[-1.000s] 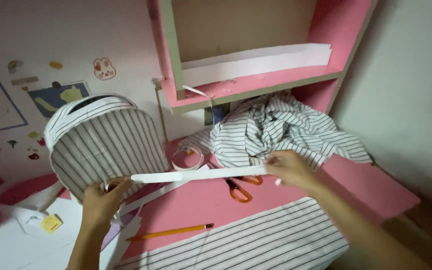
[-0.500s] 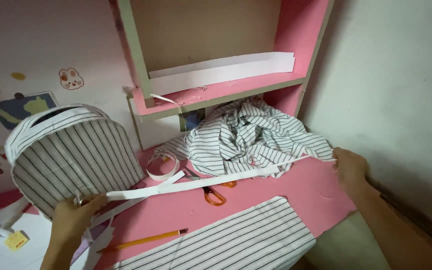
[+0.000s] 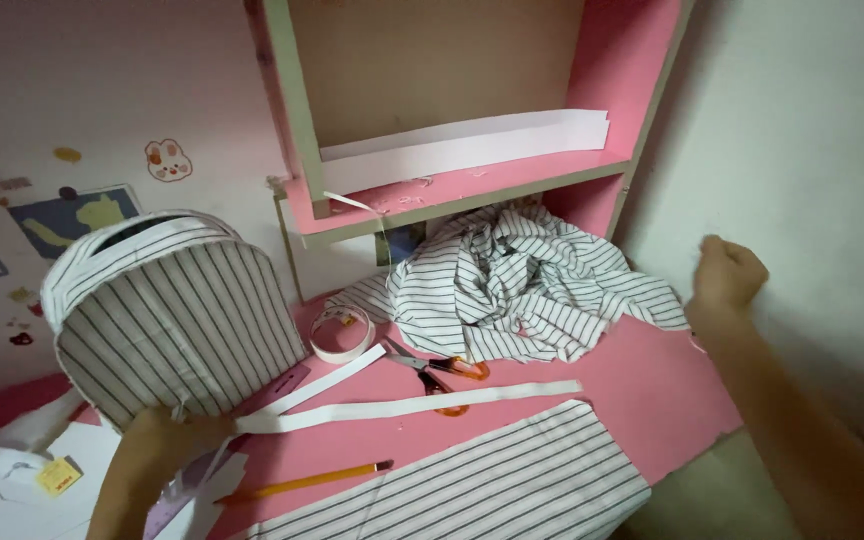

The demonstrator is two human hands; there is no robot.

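nearest the camera, a flat striped fabric panel (image 3: pixel 472 480) lies on the pink desk (image 3: pixel 672 400) at the lower edge, its stripes running lengthwise. just left of it an orange pencil (image 3: pixel 307 483) rests on the desk, and farther left a small yellow tag (image 3: pixel 58 476) sits on white paper (image 3: pixel 2 490).

the left hand (image 3: pixel 167 440) is low at the left, fingers curled around the near end of a long white strip (image 3: pixel 407 406), pinching it at the foot of the striped backpack (image 3: pixel 167 315). the strip runs rightward across the desk and lies flat, its far end free beside the scissors. a second white strip (image 3: pixel 327 380) lies angled just above it.

the backpack stands upright, striped front panel facing the camera, touching the left hand at its lower edge. beside it sits a roll of white tape (image 3: pixel 340 335), and orange-handled scissors (image 3: pixel 437 372) lie just right of that, partly on the long strip.

the right hand (image 3: pixel 727 275) is raised at the right, well apart from the strip, closed into a loose fist near the white wall (image 3: pixel 812 180); nothing shows in its grasp.

behind the scissors a crumpled striped cloth (image 3: pixel 512 285) is heaped under the pink shelf (image 3: pixel 452 195), where a long white paper strip (image 3: pixel 462 150) leans against the back.
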